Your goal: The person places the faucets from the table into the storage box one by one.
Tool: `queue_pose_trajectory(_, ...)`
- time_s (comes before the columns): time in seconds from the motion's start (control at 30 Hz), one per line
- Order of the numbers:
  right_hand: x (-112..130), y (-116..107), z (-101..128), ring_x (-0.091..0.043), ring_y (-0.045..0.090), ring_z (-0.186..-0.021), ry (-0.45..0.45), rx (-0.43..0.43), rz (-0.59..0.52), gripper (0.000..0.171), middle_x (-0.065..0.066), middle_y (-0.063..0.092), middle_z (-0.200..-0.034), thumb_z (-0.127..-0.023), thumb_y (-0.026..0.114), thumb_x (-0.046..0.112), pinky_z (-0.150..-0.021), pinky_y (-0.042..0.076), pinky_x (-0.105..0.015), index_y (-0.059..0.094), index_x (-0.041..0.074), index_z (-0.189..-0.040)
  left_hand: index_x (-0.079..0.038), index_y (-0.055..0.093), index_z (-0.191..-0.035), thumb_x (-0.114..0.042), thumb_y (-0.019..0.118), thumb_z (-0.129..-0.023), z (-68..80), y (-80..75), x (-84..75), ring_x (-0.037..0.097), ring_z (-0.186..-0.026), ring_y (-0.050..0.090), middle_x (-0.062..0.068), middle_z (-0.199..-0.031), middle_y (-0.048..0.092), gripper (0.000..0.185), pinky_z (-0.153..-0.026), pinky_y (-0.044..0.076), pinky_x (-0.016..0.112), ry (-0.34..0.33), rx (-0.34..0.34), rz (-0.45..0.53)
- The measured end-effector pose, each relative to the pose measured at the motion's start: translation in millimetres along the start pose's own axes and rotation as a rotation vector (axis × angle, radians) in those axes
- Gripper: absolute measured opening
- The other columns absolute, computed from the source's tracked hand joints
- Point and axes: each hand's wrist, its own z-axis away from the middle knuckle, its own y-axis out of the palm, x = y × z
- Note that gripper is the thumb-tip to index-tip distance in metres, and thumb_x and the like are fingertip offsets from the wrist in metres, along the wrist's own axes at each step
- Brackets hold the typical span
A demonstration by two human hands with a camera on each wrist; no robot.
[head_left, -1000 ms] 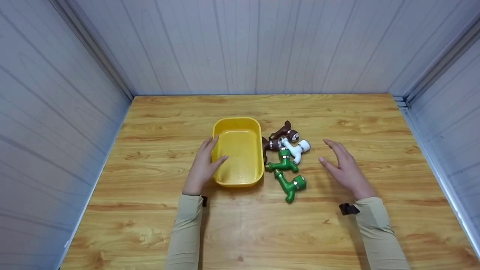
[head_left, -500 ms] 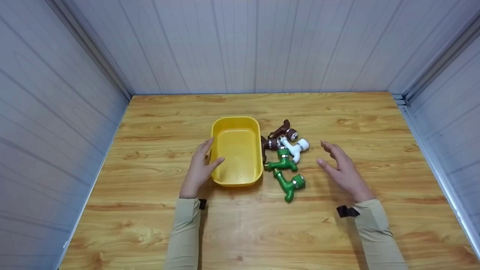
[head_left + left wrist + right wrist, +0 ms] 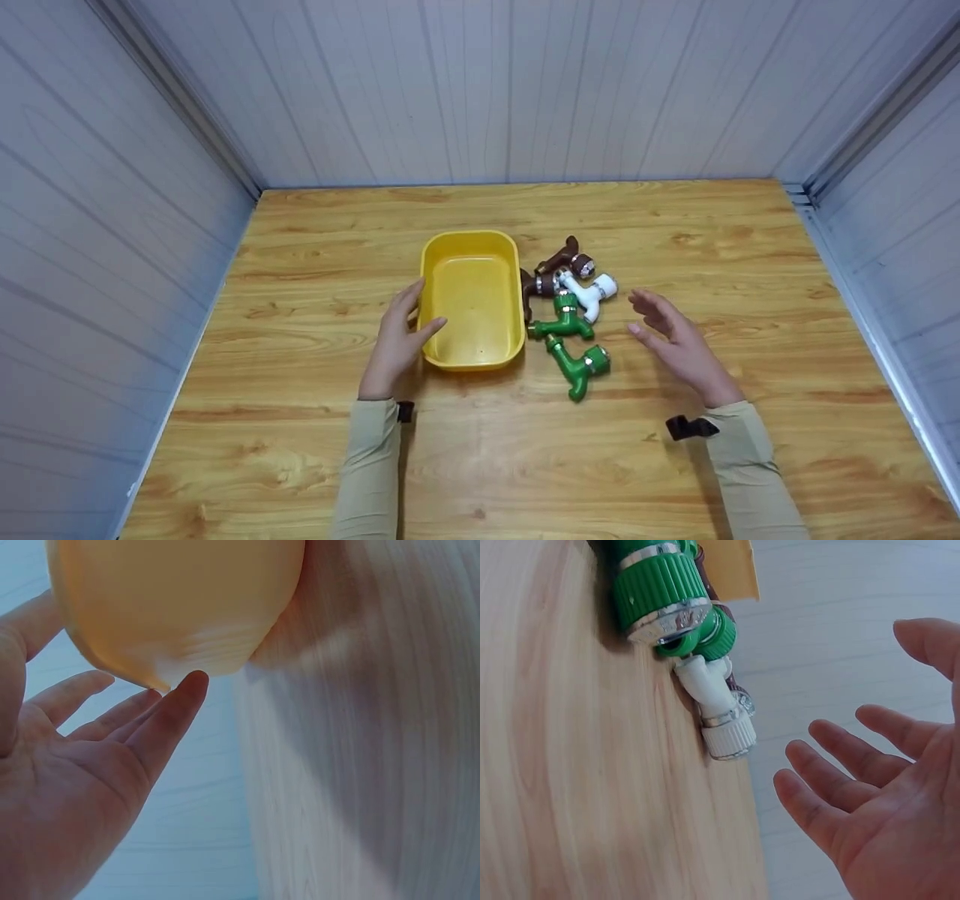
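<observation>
A yellow plastic tray (image 3: pixel 474 307) lies on the table with nothing inside it. At its left side is my left hand (image 3: pixel 391 345), thumb over the rim and fingers along the outer wall; in the left wrist view the fingertips (image 3: pixel 193 690) are right at the rim, loosely extended. Right of the tray lie several taps: a brown tap (image 3: pixel 559 259), another brown tap (image 3: pixel 528 289) against the tray wall, a white tap (image 3: pixel 590 295), a green tap (image 3: pixel 568 324) and a nearer green tap (image 3: pixel 574 370). My right hand (image 3: pixel 679 345) hovers right of them, fingers spread, holding nothing.
The wooden table (image 3: pixel 480 450) meets a pale panel wall (image 3: pixel 465 97) at the back. Side panels stand at the left (image 3: pixel 112 247) and right (image 3: pixel 900 247). A black strap (image 3: pixel 691 427) sits at the right sleeve.
My right hand has drifted slightly left toward the taps, its fingers bending a little. My left hand has shifted slightly left and down at the tray's edge. The view tilts slightly.
</observation>
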Motion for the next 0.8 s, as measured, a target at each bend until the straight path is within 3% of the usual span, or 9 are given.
queue_pose_trajectory(0.23,-5.4,6.7,1.9,-0.036,0.036,-0.132,-0.007,0.045,-0.106,0.059,-0.021,0.040,-0.143,-0.094,0.061,0.010,-0.111,0.026,-0.051,0.034,0.000,-0.145,0.000,0.035,-0.146,-0.008,0.067,-0.089,-1.1,1.4,2.9,0.042,-0.126,0.042,0.022,-0.147,0.032,0.066,-0.105,0.038,0.046,-0.027,-0.013,0.012)
queue_pose_trajectory(0.57,-8.6,11.7,6.3,-0.035,0.038,-0.132,0.042,0.079,-0.169,0.067,-0.024,0.041,-0.142,-0.088,0.070,0.017,-0.111,0.028,-0.048,0.036,0.004,-0.144,0.002,0.033,-0.146,-0.002,0.064,-0.090,2.6,3.2,7.4,0.041,-0.127,0.042,0.024,-0.145,0.034,0.063,-0.101,0.041,0.050,-0.078,-0.014,0.081)
queue_pose_trajectory(0.8,-12.6,13.9,9.2,-0.041,0.036,-0.131,0.063,0.116,-0.215,0.073,-0.026,0.039,-0.142,-0.085,0.073,0.012,-0.110,0.027,-0.051,0.033,-0.001,-0.145,0.004,0.033,-0.146,0.000,0.060,-0.092,2.9,2.7,3.9,0.041,-0.127,0.041,0.023,-0.146,0.034,0.060,-0.103,0.040,0.050,-0.102,-0.006,0.064)
